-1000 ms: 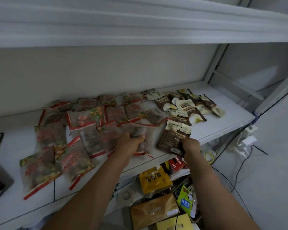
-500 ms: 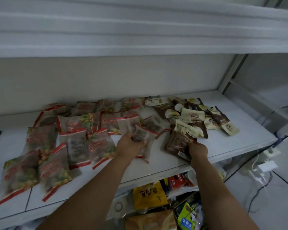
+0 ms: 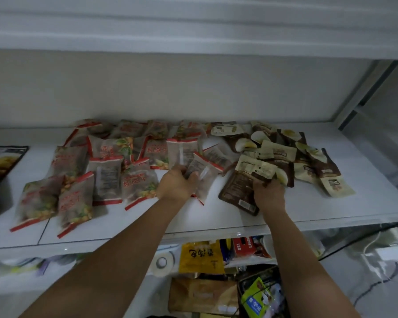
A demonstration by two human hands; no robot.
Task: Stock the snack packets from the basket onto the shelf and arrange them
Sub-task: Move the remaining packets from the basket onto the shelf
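Head view: a white shelf (image 3: 308, 210) carries two spreads of snack packets. Red-edged packets (image 3: 106, 171) overlap across the left and middle. Brown-and-cream packets (image 3: 283, 154) crowd the right.

The left hand (image 3: 175, 185) curls its fingers round a clear packet (image 3: 203, 180) at the middle front, with other packets close behind. The right hand (image 3: 269, 195) grips a brown packet (image 3: 237, 191) near the front edge, fingers curled over its top, touching cream ones.

A black bag (image 3: 2, 161) lies far left. Below the shelf are a yellow bag (image 3: 200, 258), a tape roll (image 3: 162, 262) and cables (image 3: 372, 246).
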